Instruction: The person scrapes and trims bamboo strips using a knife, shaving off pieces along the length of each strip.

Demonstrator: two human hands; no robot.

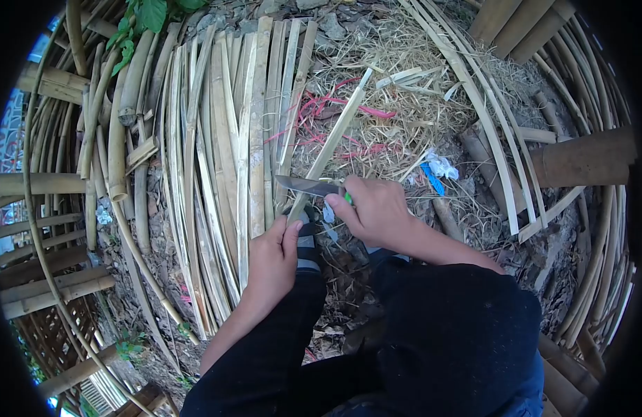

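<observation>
My right hand (376,212) is closed round the green handle of a knife (307,185), whose blade points left and lies across a bamboo strip (338,132). Around the near end of that strip my left hand (273,254) is wrapped, just below the blade. The strip slants up and away to the right, its far end over the shavings. To the left of my left hand, many split bamboo strips (220,139) lie side by side on the ground. Where exactly the blade's edge meets the strip is hard to make out.
Bamboo shavings (418,104) and pink string (321,108) litter the ground ahead. A blue and white wrapper (435,170) lies to the right. Long curved strips (488,104) lean near thick bamboo poles (585,158). Bamboo poles (50,184) form a fence at the left.
</observation>
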